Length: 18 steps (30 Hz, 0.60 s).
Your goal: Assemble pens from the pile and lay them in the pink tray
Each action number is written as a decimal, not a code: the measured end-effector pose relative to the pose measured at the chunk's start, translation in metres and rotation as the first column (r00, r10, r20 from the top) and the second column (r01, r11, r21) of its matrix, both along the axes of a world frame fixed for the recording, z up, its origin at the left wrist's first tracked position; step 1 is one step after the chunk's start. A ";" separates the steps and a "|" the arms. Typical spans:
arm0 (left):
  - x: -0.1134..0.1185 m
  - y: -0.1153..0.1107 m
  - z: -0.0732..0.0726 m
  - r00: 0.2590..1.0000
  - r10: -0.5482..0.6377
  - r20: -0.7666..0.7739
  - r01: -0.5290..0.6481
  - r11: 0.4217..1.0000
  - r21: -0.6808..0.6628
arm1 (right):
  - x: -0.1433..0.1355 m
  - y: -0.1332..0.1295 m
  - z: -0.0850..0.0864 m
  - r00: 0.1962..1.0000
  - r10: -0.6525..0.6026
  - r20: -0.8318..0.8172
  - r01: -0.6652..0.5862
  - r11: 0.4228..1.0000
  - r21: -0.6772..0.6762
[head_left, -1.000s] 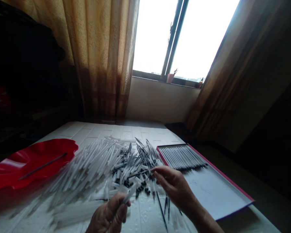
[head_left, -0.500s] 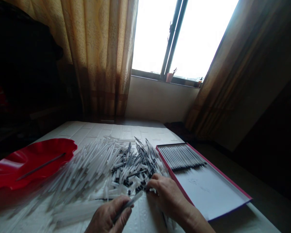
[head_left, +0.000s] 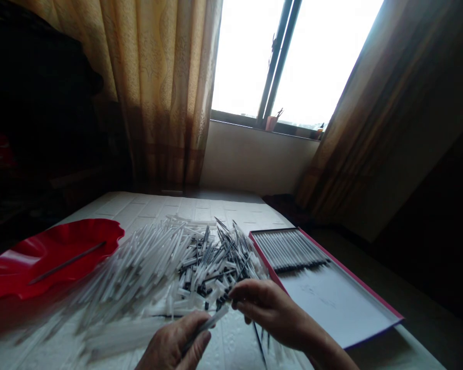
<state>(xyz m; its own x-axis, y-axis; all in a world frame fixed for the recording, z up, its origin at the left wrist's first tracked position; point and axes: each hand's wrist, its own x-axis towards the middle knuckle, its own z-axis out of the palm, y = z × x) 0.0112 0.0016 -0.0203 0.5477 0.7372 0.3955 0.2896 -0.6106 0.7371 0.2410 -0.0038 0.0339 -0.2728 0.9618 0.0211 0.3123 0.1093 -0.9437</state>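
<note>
My left hand (head_left: 173, 341) is closed around a translucent pen barrel (head_left: 218, 315) that points up and to the right, with something dark showing inside it. Just beyond the barrel's far end, my right hand (head_left: 272, 308) has its thumb and index finger pinched together. What they hold, if anything, is too small to make out. Small black plugs (head_left: 220, 298) lie by the right fingertips. Behind both hands spreads a mixed heap of dark refills (head_left: 226, 252) and short clear caps. To the left of it, many empty clear barrels (head_left: 150, 252) lie in a loose pile.
On the right is a shallow red-edged box (head_left: 343, 313) with a row of pens (head_left: 293, 246) at its far end. A red wavy-rimmed plate (head_left: 67, 244) at left holds one dark stick (head_left: 67, 263). Several dark refills (head_left: 260, 344) lie beneath the right wrist.
My right hand has risen slightly from the small parts, its fingers now close to the barrel's end. My left hand keeps its hold and has barely moved.
</note>
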 end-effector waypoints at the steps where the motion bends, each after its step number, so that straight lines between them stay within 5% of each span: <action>1: 0.000 0.000 -0.001 1.000 0.003 0.002 -0.003 1.000 0.004 | 0.000 0.000 0.000 0.996 0.015 -0.083 -0.017 0.999 -0.031; 10: -0.002 -0.001 0.001 0.999 -0.030 -0.033 0.028 0.999 -0.043 | -0.003 -0.002 0.010 0.956 0.081 -0.282 -0.106 0.991 -0.076; 18: -0.001 0.000 0.003 0.999 -0.023 -0.022 0.022 0.998 -0.052 | -0.007 0.000 0.010 0.948 -0.058 -0.314 -0.002 0.983 -0.186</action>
